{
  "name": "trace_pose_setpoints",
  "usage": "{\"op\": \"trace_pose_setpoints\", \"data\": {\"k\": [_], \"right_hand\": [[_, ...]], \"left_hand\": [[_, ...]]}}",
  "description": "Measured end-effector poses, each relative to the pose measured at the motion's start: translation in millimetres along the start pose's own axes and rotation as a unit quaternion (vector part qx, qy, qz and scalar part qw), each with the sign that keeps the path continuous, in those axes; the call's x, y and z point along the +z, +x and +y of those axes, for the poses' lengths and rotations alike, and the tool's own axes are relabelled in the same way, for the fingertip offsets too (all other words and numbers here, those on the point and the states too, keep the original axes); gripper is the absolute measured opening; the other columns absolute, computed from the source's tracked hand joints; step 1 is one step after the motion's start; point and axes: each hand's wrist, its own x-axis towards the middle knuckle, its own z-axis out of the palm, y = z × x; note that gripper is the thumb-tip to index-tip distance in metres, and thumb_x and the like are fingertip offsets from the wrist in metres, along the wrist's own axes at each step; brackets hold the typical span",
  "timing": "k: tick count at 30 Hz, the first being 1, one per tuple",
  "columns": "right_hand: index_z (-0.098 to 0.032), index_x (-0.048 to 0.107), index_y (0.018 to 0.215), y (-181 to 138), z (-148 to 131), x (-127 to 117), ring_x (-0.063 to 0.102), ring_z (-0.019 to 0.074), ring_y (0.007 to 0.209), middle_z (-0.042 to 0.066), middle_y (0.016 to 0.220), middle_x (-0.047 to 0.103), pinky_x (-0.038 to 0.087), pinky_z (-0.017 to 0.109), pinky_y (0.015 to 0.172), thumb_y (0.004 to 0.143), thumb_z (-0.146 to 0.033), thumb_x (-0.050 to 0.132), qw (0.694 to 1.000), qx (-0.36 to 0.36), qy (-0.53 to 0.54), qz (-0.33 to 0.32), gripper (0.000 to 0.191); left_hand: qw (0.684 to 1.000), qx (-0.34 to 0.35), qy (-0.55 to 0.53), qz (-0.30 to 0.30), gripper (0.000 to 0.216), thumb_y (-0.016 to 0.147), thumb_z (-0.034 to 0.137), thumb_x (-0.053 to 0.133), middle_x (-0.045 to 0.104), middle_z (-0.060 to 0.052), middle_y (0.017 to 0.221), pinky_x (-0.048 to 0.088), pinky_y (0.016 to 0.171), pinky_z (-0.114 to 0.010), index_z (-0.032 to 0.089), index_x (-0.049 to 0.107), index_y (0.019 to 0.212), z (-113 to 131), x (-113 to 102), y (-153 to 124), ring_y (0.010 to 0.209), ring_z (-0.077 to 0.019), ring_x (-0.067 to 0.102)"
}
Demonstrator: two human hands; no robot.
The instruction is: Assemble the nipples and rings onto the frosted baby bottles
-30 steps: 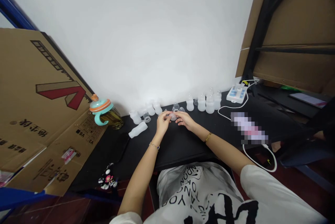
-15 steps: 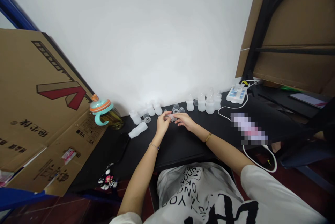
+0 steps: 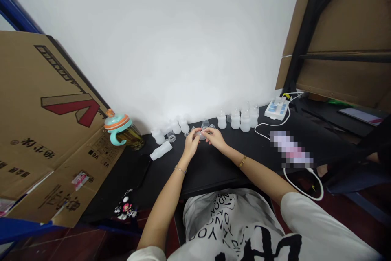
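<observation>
A small, rounded, see-through piece point(image 3: 202, 136), partly hidden, is pinched by the left fingers point(image 3: 194, 132) and right fingers point(image 3: 211, 131).

One head-worn view, facing forward and down, black table point(image 3: 214, 167) near below, white wall point(image 3: 183, 49) beyond

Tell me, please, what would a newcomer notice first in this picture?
Probably the jug with its turquoise and orange lid, beside the carton at left. Then the left hand and right hand, holding a clear piece between them, near the centre. White bottles stand right of them, near the wall.
</observation>
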Motion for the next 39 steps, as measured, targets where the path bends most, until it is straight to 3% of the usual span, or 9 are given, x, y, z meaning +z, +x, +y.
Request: {"op": "trace_pose_setpoints", "data": {"k": [3, 7, 18, 31, 34, 39], "right_hand": [[-0.018, 0.073, 0.093, -2.1, 0.8, -0.7, 0.063, 0.0123, 0.054, 0.004, 0.086, 0.075, 0.049, 0.023, 0.048, 0.088, -0.043, 0.070, 0.999, -0.027, -0.038, -0.002, 0.025], [-0.022, 0.073, 0.091, -6.1, -0.3, -0.9, 0.063, 0.0123, 0.055, 0.002, 0.086, 0.076, 0.054, 0.026, 0.060, 0.091, -0.037, 0.068, 0.993, -0.060, -0.098, -0.002, 0.016], [-0.023, 0.074, 0.087, -13.6, -12.6, -1.1, 0.055, 0.0098, 0.043, 0.000, 0.081, 0.075, 0.046, 0.025, 0.053, 0.093, -0.033, 0.070, 0.994, -0.052, -0.097, 0.015, 0.012], [-0.023, 0.075, 0.091, -14.5, -13.7, -2.2, 0.056, 0.0106, 0.044, 0.000, 0.081, 0.074, 0.046, 0.025, 0.053, 0.095, -0.035, 0.067, 0.992, -0.057, -0.110, 0.000, 0.015], [-0.024, 0.074, 0.094, -13.1, -11.2, -1.5, 0.061, 0.0124, 0.054, 0.001, 0.089, 0.076, 0.049, 0.025, 0.059, 0.096, -0.035, 0.065, 0.990, -0.062, -0.127, -0.011, 0.014], [-0.023, 0.077, 0.098, -10.3, -8.7, 0.0, 0.069, 0.0208, 0.093, 0.004, 0.100, 0.076, 0.052, 0.031, 0.087, 0.092, -0.028, 0.070, 0.973, -0.108, -0.202, -0.013, 0.010]], "left_hand": [[0.995, 0.037, 0.088, -0.017, 0.039, 0.087, 0.025, 0.062, 0.073, -0.010, 0.127, 0.060, 0.072, -0.030, 0.020, 0.070, 0.124, 5.4, 1.6, -3.3, 0.101, -0.0237, 0.071], [0.987, 0.048, 0.153, -0.026, 0.036, 0.088, 0.025, 0.066, 0.077, -0.009, 0.123, 0.059, 0.088, -0.035, 0.020, 0.072, 0.123, 5.1, 3.0, -3.6, 0.104, -0.0248, 0.072], [0.998, 0.017, 0.032, -0.047, 0.037, 0.085, 0.028, 0.075, 0.078, -0.012, 0.119, 0.063, 0.088, -0.039, 0.016, 0.074, 0.120, -4.8, 2.9, 2.1, 0.102, -0.0261, 0.076], [0.998, 0.011, 0.026, -0.057, 0.038, 0.085, 0.029, 0.076, 0.078, -0.012, 0.120, 0.062, 0.091, -0.040, 0.017, 0.074, 0.121, -3.9, 0.4, 3.2, 0.107, -0.0271, 0.076], [0.995, 0.024, 0.085, -0.042, 0.035, 0.087, 0.027, 0.072, 0.078, -0.010, 0.120, 0.061, 0.090, -0.038, 0.019, 0.074, 0.121, 0.1, 0.3, 0.4, 0.106, -0.0260, 0.075], [0.981, 0.058, 0.184, -0.021, 0.034, 0.085, 0.016, 0.067, 0.078, -0.007, 0.117, 0.056, 0.100, -0.041, 0.023, 0.073, 0.118, 1.2, 2.6, -2.9, 0.109, -0.0264, 0.072]]}}
